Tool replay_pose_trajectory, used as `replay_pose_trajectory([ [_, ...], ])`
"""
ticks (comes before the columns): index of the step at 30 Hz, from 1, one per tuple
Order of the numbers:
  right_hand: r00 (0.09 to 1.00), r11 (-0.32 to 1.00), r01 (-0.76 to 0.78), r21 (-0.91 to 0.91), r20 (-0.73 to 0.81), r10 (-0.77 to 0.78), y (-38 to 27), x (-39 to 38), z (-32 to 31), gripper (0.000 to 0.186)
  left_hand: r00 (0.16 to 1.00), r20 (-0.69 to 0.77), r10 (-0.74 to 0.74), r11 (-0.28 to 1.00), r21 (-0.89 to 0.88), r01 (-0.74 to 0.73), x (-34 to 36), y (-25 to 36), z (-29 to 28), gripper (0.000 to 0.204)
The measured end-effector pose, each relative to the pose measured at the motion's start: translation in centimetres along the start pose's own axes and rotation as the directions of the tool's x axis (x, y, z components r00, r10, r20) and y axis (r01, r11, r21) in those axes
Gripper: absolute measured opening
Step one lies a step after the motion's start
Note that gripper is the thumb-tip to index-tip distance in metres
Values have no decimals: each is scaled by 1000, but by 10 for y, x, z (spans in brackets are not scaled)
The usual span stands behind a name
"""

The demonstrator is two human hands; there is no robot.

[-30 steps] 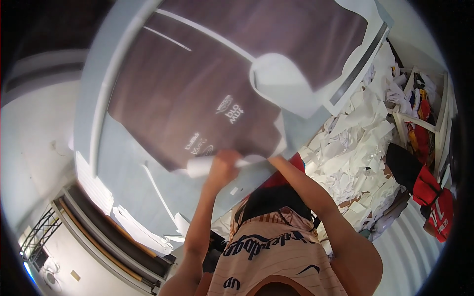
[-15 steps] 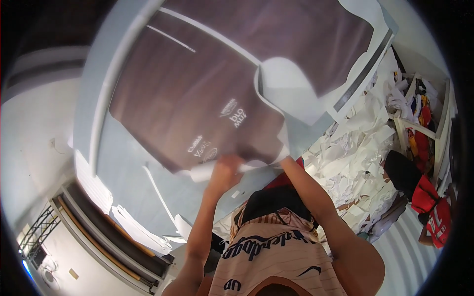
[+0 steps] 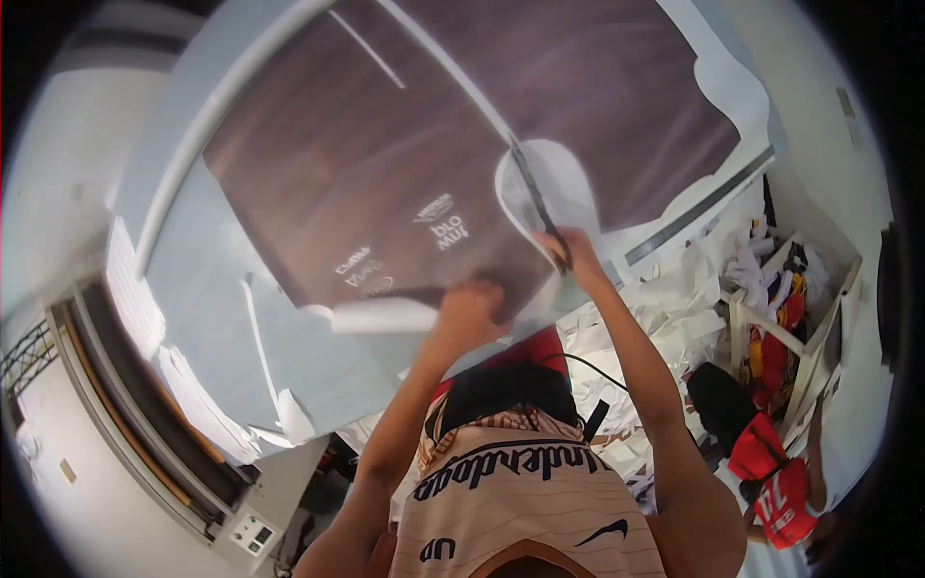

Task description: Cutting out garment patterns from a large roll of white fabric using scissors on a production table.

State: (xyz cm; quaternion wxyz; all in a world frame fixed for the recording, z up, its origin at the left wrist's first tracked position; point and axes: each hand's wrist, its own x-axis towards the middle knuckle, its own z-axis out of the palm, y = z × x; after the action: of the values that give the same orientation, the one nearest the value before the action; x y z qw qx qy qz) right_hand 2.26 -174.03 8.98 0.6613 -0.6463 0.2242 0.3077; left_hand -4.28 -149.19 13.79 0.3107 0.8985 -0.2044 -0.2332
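A large printed paper sheet (image 3: 366,193) with dark brown shapes and white margins lies over the pale blue table (image 3: 212,279). My left hand (image 3: 472,306) is at its near edge, fingers curled in and closed on the paper. Farther right, my right hand (image 3: 570,252) grips a pair of long dark scissors (image 3: 533,188). Their blades point away from me, over the rounded white gap (image 3: 568,183) between two brown shapes, with the tip near a white strip. Just left of my left hand, the sheet's white edge (image 3: 381,316) curls up.
Piles of white paper scraps (image 3: 665,318) lie right of the table. Beyond them stands a white-framed bin (image 3: 790,328) with coloured cloth. A person in a red top (image 3: 785,501) is at lower right. At left is a long roller machine (image 3: 145,405).
My right hand has moved up from the sheet's near edge, and the scissors now show in it. My left hand has shifted slightly right on the sheet. The whole view has turned a little.
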Motion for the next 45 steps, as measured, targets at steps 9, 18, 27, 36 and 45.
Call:
replay_pose_trajectory([
  [9,1000,996,3,-95,12,-2,-12,28,-28,42,998,-1,-69,993,-91,69,47,22,35,29],
  [18,999,992,-20,-127,41,25,-39,62,-43,46,932,-103,-348,928,-179,327,96,20,46,32],
  [27,996,991,-19,-129,85,30,-66,98,-28,46,957,-64,-282,959,-27,281,98,12,80,30],
  [36,993,989,1,-147,115,17,-99,150,-8,49,943,37,-331,944,29,330,106,10,71,30],
  [45,990,989,57,-140,134,-38,-141,203,22,49,927,-3,-375,927,-23,375,107,4,67,28],
])
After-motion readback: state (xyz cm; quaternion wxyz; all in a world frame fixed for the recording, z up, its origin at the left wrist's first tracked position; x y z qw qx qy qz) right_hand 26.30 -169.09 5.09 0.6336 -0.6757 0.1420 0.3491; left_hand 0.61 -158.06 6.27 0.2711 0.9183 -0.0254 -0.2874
